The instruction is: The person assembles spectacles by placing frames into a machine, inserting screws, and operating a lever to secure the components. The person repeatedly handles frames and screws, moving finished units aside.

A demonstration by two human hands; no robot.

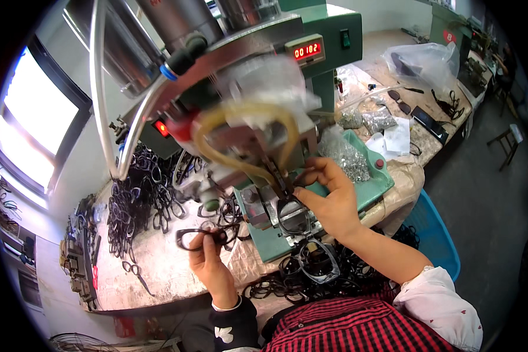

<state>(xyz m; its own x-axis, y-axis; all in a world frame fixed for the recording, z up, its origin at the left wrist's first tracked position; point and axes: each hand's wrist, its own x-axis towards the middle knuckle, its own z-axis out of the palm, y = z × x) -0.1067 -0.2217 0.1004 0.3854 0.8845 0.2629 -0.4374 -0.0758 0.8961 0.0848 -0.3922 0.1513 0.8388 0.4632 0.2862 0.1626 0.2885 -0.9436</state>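
My left hand (214, 270) is closed on a black eyeglass frame (180, 239), pinched between thumb and fingers left of the machine's base. My right hand (334, 208) is at the working point of a green bench machine (334, 44), its thumb and index finger pressed together on another dark eyeglass frame (280, 223). One rim of that frame shows below the machine's tool; the fingers and tool hide the rest. A yellowish tube (240, 108) loops in front of the machine head, blurred. More black frames (317, 267) lie heaped below the base, close to my lap.
Many black frames (138, 199) hang or pile on the worktable (176, 284) at left. A clear bag of small metal parts (352, 164) sits on the base's right side. At right are a blue plastic basket (434, 234), sunglasses (400, 102) and a plastic bag (425, 61).
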